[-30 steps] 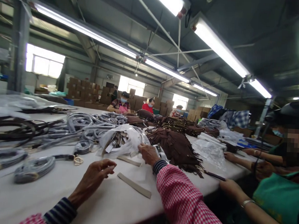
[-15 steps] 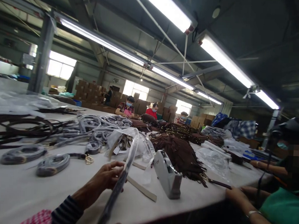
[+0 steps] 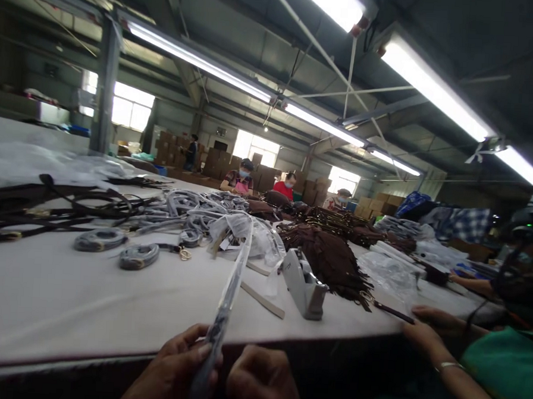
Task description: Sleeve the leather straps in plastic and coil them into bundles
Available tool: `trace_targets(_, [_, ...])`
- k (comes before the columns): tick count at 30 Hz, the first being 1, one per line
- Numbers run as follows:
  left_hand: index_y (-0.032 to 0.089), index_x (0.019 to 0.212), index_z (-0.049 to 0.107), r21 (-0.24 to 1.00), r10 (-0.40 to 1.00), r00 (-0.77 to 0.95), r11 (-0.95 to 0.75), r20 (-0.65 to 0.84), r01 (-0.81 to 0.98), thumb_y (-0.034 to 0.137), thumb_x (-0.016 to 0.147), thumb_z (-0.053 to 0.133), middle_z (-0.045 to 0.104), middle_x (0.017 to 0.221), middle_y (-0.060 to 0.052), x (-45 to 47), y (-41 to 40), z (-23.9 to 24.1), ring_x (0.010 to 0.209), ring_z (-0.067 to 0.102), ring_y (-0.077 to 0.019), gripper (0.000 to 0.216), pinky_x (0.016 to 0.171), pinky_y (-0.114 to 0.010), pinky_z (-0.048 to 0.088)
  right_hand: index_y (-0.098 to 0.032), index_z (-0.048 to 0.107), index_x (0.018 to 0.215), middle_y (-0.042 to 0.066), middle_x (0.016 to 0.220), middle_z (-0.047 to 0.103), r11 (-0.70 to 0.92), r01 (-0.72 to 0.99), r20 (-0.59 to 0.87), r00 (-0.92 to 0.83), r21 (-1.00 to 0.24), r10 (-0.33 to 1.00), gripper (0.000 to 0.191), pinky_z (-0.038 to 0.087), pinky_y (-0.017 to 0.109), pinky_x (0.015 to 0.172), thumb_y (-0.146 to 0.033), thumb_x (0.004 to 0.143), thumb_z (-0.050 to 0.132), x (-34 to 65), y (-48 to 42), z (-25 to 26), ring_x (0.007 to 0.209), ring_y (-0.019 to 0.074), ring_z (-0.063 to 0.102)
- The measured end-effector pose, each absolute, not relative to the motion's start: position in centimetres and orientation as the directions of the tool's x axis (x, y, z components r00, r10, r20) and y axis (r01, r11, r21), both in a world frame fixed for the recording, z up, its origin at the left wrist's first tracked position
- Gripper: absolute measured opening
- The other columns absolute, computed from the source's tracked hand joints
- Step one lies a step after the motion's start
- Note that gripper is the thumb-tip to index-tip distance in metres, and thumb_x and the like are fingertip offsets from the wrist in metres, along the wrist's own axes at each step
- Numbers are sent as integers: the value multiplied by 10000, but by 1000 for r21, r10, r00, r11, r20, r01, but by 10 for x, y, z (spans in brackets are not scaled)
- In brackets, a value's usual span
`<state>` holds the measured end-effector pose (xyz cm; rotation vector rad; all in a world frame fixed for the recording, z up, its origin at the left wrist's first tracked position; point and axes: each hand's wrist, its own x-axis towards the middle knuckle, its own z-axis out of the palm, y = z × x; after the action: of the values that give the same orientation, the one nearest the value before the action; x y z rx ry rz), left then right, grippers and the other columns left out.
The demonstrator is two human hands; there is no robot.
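Observation:
At the bottom edge, in front of the table, my left hand [image 3: 172,373] and my right hand [image 3: 263,385] are closed together on a long grey strap in a clear plastic sleeve [image 3: 228,299]. The strap rises from my fingers up over the white table [image 3: 64,302] towards a crumpled clear bag of strap pieces [image 3: 242,234]. A grey tape dispenser [image 3: 304,285] stands just right of the strap. A flat beige strip [image 3: 261,300] lies on the table beside it.
Coiled grey straps [image 3: 138,255] and dark straps [image 3: 47,206] cover the left of the table. Brown fringed pieces [image 3: 330,259] are piled beyond the dispenser. A co-worker's hands [image 3: 424,333] rest on the table edge at right. Other people sit far back near stacked cardboard boxes.
My hands have drawn back from the tabletop to below its front edge, pulling the sleeved strap with them. The right hand came back into view. The camera has tilted up and left.

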<state>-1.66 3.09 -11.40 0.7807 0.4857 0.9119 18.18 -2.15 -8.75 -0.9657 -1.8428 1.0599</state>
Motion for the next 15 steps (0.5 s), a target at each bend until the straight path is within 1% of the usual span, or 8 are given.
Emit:
trace_targets(2, [166, 1034, 690, 706, 822, 562, 450, -90, -547, 252, 798, 888, 649, 725, 19, -12, 29, -121, 534, 560, -74, 320, 520, -195, 447, -168, 682, 1096, -7, 650, 613, 202, 77, 165, -335, -976, 928, 565, 300, 182, 357, -697, 973, 524, 189, -6, -90, 384, 66, 426])
trace_targets(4, [165, 1019, 703, 666, 790, 602, 510, -113, -544, 280, 765, 911, 586, 638, 45, -5, 25, -122, 461, 457, -54, 348, 439, -178, 372, -130, 670, 1099, -19, 616, 591, 45, -129, 84, -320, -991, 944, 557, 247, 167, 353, -663, 965, 581, 191, 11, -91, 381, 50, 382])
trace_targets(5, [167, 998, 708, 655, 779, 616, 529, -121, -540, 310, 746, 921, 552, 592, 57, -1, 23, -122, 431, 397, -47, 360, 403, -171, 321, -125, 673, 1080, -21, 615, 585, -8, -222, 68, -331, -975, 941, 529, 240, 161, 364, -636, 951, 628, 190, 19, -92, 405, 51, 395])
trace_targets(7, [175, 940, 715, 661, 757, 644, 539, -109, -522, 382, 703, 936, 499, 502, 78, 8, 20, -120, 380, 288, -36, 385, 360, -169, 231, -130, 688, 1042, -9, 685, 608, -49, -371, 87, -340, -927, 937, 459, 271, 150, 405, -569, 914, 723, 185, 33, -92, 487, 57, 449])
trace_targets(9, [171, 899, 721, 718, 722, 689, 512, -63, -471, 473, 695, 908, 467, 417, 81, 19, 19, -123, 335, 241, -40, 409, 342, -178, 171, -138, 704, 1056, 14, 810, 653, -61, -494, 110, -309, -867, 945, 473, 340, 154, 461, -533, 828, 828, 180, 44, -92, 562, 60, 493])
trace_targets(10, [160, 876, 723, 763, 701, 711, 483, -43, -429, 530, 713, 870, 455, 382, 73, 25, 20, -127, 317, 241, -48, 430, 339, -184, 148, -138, 709, 1051, 20, 840, 663, -52, -531, 124, -291, -846, 949, 500, 370, 162, 488, -528, 781, 868, 178, 48, -92, 581, 63, 502])
trace_targets(12, [137, 827, 715, 844, 685, 726, 421, -56, -333, 669, 759, 756, 472, 363, 34, 36, 22, -134, 310, 294, -71, 539, 345, -199, 131, -134, 700, 951, 6, 768, 637, -18, -543, 139, -246, -840, 959, 500, 378, 179, 500, -525, 719, 910, 177, 53, -88, 558, 66, 470])
trace_targets(15, [134, 880, 700, 904, 724, 683, 351, -98, -243, 838, 790, 585, 599, 505, -38, 43, 21, -138, 415, 435, -111, 719, 404, -213, 231, -163, 612, 794, -54, 617, 508, 83, -413, 148, -128, -907, 981, 452, 294, 185, 463, -472, 695, 927, 187, 53, -72, 503, 60, 363])
